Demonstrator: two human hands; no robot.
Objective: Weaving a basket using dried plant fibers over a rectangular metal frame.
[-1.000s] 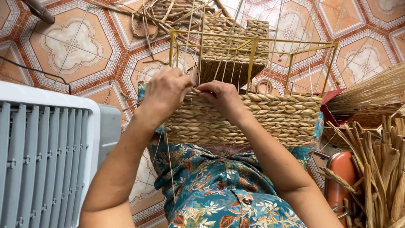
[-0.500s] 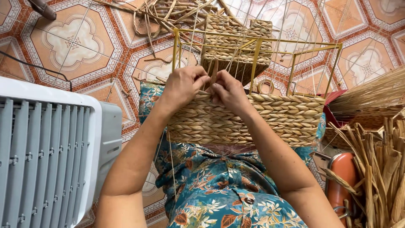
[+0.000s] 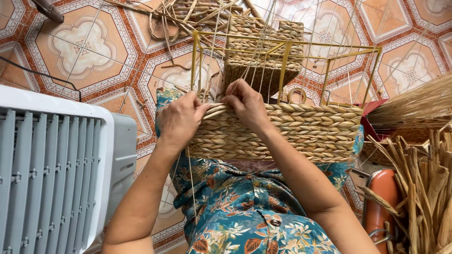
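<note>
Basket (image 3: 301,131) sits centre frame on the person's lap, woven straw wall facing the camera, yellow wire frame (image 3: 282,47) standing bare above it.

Left hand (image 3: 181,120) at the wall's left end, fingers curled shut around a pale straw strand (image 3: 214,112) at the top row. Right hand (image 3: 247,106) just beside it, fingers pinched on the same top edge where the strand goes in betw. the uprights. Hands nearly touching.

Vs. 1 s ago: both hands then lay lower, flat against the wall, pressing. Half a sec ago they rose to the rim. Now they've spread a little and the strand shows pulled taut betw. them, so prob. a new row is being worked in at the top left corner; wall height looks unchanged.

Around: grey slatted fan housing (image 3: 52,174) lower left, loose dry straw (image 3: 423,160) at right, second smaller woven piece (image 3: 263,51) behind the frame, patterned tile floor (image 3: 89,51).
</note>
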